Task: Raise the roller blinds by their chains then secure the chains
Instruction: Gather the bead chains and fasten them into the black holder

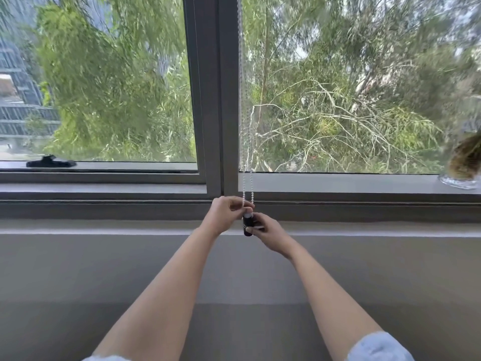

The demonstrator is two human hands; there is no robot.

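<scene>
Blinds look raised, glass fully clear; securing step underway. Left hand [226, 212] fingers pinch bead chain [247, 188] at its bottom loop below the sill, right hand [264, 231] fingers grip black chain holder [247, 225]; chain apparently not yet fixed

White bead chain [247, 183] hangs taut beside window mullion, looped into black holder [247, 225].

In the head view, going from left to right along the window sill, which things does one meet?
Black window handle → left hand → bead chain → right hand → glass vase.
</scene>
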